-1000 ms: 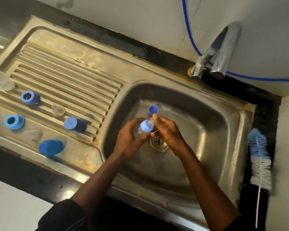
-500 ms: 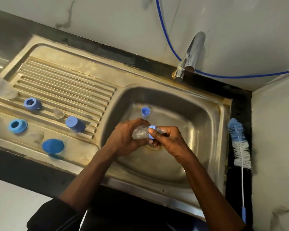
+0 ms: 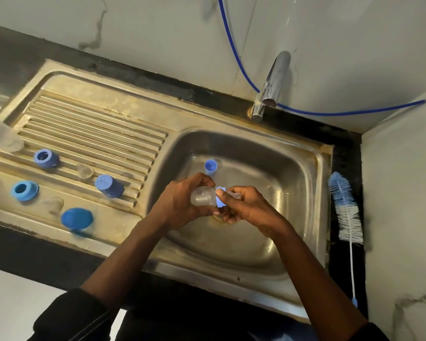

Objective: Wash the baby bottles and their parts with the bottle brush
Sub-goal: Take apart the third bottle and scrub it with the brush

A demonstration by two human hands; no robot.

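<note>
Clear bottle gripped in left hand, right hand pinching its blue collar, mid-basin

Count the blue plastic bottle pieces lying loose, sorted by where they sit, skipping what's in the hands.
Draining board: 4
Sink basin: 1
Total: 5
</note>
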